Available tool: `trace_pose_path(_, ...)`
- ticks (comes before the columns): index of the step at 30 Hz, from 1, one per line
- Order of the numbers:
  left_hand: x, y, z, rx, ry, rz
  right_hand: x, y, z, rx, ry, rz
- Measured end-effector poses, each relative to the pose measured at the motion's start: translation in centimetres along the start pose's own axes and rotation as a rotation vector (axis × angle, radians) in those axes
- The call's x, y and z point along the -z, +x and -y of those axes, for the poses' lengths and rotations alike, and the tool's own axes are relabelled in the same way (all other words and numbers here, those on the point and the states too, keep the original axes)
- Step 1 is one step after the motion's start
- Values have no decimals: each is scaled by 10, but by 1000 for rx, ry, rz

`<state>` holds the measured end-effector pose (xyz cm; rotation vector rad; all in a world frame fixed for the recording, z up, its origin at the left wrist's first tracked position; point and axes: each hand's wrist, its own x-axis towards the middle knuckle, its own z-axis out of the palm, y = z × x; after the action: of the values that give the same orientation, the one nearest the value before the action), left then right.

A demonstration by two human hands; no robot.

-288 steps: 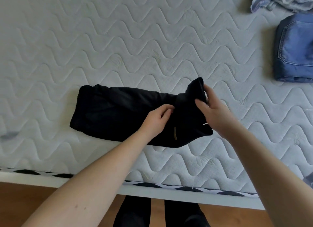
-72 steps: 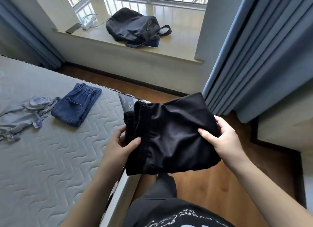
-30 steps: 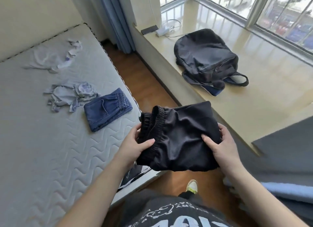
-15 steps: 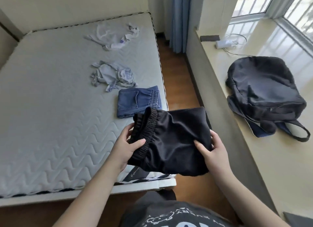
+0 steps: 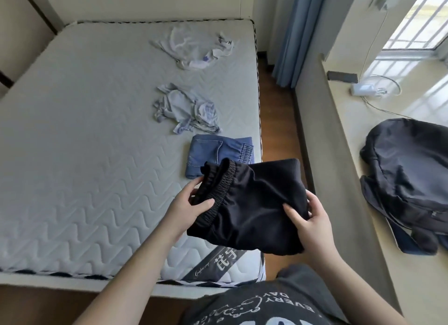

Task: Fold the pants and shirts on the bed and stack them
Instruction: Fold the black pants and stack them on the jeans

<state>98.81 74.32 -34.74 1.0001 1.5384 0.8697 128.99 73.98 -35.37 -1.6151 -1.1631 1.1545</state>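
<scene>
Both forearms bare, reaching forward from the lower frame and converging on the folded black pants [image 5: 252, 203]. Left hand [image 5: 186, 207] grips the pants' elastic waistband edge: thumb on top, fingers curled beneath. Right hand [image 5: 309, 218] holds the opposite edge: thumb pressed on the upper face, fingers wrapped round the side. Wrists roughly level, either side of the pants.
</scene>
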Motion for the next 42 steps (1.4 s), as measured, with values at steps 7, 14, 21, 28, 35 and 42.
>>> trace_pose_path(7, 8, 62, 1, 48, -124, -33, -17, 68, 2, -9, -8, 79)
trace_pose_path(14, -3, 155, 1, 121, -73, -128, -41, 187, -8, -89, -7, 205)
trace_pose_path(21, -2, 275, 55, 181, -65, -210, -106, 310, -68, -102, -105, 268)
trace_pose_path(28, 16, 366, 142, 194, -62, -221, -174, 363, -145, -119, -183, 258)
trace_pose_path(35, 37, 415, 185, 213, 60, -204, -217, 396, -194, -179, -267, 311)
trace_pose_path(42, 25, 418, 210, 446, 297, -354, -213, 379, -209, -281, -407, 355)
